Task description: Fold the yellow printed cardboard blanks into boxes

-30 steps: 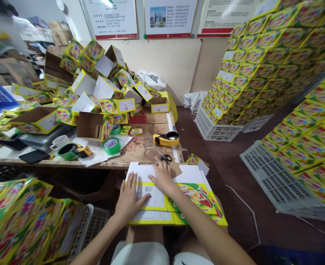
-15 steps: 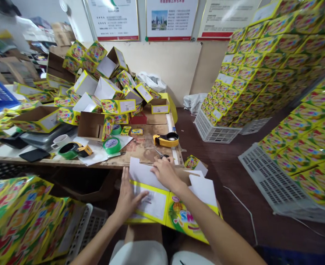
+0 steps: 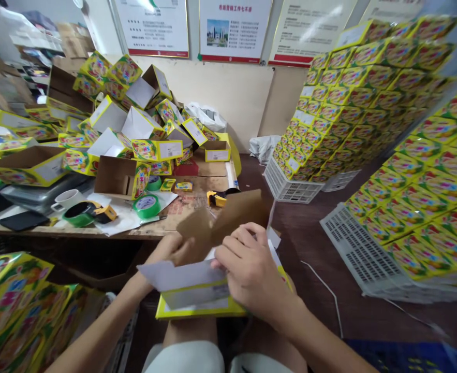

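Note:
A yellow-edged printed carton (image 3: 197,305) rests over my lap, partly unfolded, with white and brown flaps standing up. My left hand (image 3: 173,248) is at its left side, fingers curled at a brown flap; part of this hand sits behind a white flap. My right hand (image 3: 247,264) has its fingers bent over the carton's upper right part and pinches the edge of a white flap. The carton's printed front is mostly covered by my right hand and forearm.
On the table (image 3: 181,215) ahead lie green tape (image 3: 146,206), a yellow tape dispenser (image 3: 216,198), a mug (image 3: 67,200) and a heap of cartons (image 3: 112,124). Stacked cartons in white crates (image 3: 290,184) stand right. Flat cartons (image 3: 14,311) fill the lower left.
The carton's flaps have lifted, showing their brown sides. My left hand has gone from spread to curled, and my right hand has moved down and right. The view has shifted slightly right.

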A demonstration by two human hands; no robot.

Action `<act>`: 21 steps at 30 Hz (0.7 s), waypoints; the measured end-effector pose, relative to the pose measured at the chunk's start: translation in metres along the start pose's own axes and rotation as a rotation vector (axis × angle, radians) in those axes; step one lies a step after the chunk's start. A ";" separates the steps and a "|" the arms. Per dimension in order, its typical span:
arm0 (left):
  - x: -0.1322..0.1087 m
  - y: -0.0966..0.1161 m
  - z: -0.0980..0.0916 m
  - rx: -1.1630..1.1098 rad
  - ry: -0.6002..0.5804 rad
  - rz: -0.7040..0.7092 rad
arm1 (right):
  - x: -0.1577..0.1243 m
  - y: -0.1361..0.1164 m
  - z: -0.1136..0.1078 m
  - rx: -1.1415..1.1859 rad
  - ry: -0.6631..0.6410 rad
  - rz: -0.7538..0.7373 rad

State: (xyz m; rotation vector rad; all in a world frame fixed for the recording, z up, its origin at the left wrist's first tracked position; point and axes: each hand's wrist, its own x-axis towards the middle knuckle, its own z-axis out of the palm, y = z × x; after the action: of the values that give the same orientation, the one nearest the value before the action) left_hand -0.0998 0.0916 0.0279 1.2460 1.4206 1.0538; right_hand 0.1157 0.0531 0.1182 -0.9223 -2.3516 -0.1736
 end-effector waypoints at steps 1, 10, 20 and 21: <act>0.000 -0.002 0.001 -0.001 0.033 0.003 | -0.004 0.001 0.004 -0.004 -0.037 0.030; -0.022 -0.024 0.013 0.021 0.236 0.126 | -0.015 0.027 0.076 -0.104 -0.482 0.339; -0.024 -0.004 0.024 0.896 -0.287 0.554 | -0.070 0.023 0.054 0.193 0.149 0.549; -0.025 -0.003 0.028 0.925 -0.286 0.556 | -0.074 0.024 0.058 0.243 0.002 0.495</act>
State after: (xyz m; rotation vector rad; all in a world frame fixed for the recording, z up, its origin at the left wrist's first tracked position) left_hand -0.0724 0.0675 0.0224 2.4511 1.3934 0.4766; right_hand 0.1463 0.0475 0.0258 -1.3354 -2.0099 0.3013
